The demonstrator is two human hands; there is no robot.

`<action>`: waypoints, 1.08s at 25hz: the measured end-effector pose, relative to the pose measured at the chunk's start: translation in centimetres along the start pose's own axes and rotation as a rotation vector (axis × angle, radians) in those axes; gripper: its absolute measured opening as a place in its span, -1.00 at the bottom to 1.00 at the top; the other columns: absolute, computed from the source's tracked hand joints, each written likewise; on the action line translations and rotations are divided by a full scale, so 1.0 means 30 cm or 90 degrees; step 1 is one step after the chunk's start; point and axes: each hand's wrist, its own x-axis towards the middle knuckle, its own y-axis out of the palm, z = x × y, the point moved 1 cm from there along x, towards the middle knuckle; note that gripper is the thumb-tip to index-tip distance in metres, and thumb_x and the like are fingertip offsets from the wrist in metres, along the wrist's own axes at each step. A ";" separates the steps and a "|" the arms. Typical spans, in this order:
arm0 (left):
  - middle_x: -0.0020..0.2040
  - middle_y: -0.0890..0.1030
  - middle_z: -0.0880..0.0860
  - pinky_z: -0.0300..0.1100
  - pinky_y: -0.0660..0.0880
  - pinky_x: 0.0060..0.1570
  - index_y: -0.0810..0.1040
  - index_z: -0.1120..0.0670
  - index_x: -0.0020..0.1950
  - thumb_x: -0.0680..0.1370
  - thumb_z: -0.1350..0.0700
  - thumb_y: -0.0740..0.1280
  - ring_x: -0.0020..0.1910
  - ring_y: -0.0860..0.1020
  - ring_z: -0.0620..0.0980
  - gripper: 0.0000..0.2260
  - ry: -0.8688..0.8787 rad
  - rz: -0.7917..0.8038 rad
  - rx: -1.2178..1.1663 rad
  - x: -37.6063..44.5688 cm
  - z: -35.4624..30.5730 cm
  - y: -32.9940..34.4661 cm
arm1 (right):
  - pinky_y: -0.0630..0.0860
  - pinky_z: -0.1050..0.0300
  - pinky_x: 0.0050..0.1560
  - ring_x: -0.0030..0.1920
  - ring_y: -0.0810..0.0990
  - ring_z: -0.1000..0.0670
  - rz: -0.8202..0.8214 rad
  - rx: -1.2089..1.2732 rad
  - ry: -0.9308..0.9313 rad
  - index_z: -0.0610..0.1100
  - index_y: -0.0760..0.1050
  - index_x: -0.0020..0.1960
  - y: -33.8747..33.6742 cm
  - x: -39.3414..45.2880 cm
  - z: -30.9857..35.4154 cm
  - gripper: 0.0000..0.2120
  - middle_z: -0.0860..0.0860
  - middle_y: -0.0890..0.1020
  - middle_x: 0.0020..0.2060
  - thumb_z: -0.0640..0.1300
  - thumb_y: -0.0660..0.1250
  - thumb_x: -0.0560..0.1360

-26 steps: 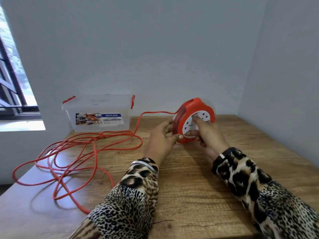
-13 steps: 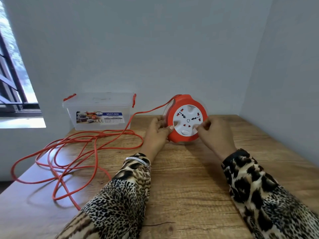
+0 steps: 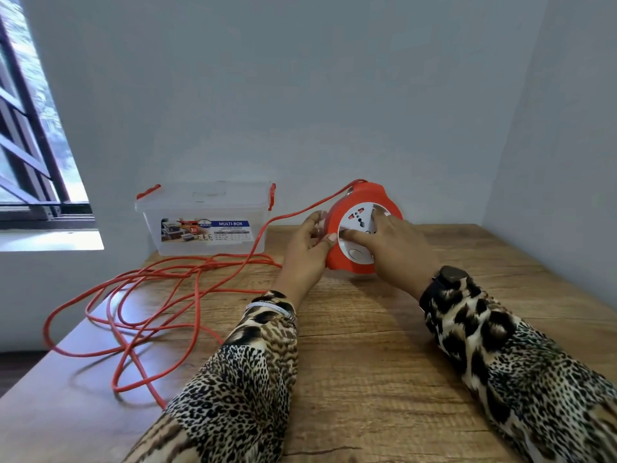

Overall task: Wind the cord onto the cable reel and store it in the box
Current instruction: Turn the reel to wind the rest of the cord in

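The reel (image 3: 362, 228) stands on edge at the back of the bench (image 3: 384, 345), its white socket face turned toward the person, so that one hand can steady it while the other turns the face. The left hand (image 3: 309, 248) grips the reel's left rim, fingers curled round it, thumb on the front. The right hand (image 3: 389, 243) lies on the socket face with fingers stretched flat, likely to crank it round. The cord (image 3: 160, 295) leaves the top of the reel, runs left and falls into loose loops over the bench's left part; nearly all of it is still unwound. The box (image 3: 207, 222), clear with red clips, sits against the wall behind the loops, lid on. It looks empty, though the label and the cloudy plastic hide much of the inside.
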 end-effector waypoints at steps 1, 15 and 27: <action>0.36 0.48 0.09 0.07 0.57 0.18 0.30 -0.03 0.50 0.61 0.14 0.29 0.26 0.54 0.08 -0.54 0.000 -0.006 0.001 0.002 0.002 -0.002 | 0.46 -0.10 0.11 0.24 0.46 -0.23 -0.009 -0.010 -0.003 0.20 0.22 0.44 0.008 0.004 0.002 -0.46 -0.25 0.41 0.29 0.00 0.30 0.51; 0.08 0.54 -0.08 -0.16 0.63 -0.28 0.40 -0.21 0.16 0.54 0.17 0.38 0.05 0.65 0.05 -0.66 0.086 0.005 0.049 -0.015 0.011 0.033 | 0.46 0.13 -0.34 -0.24 0.60 -0.09 -0.092 0.314 0.321 0.03 0.19 0.41 0.028 -0.041 0.014 -0.37 0.01 0.57 -0.28 0.33 0.17 0.46; 0.12 0.53 -0.04 -0.20 0.61 -0.34 0.35 -0.16 0.12 0.55 0.20 0.38 -0.07 0.68 -0.03 -0.68 0.000 0.046 0.000 -0.040 0.036 0.084 | 0.29 0.27 -0.60 -0.59 0.42 0.13 0.090 1.221 0.604 -0.25 0.51 -0.11 -0.032 -0.048 0.014 -0.83 -0.09 0.56 -0.31 -0.23 0.19 0.58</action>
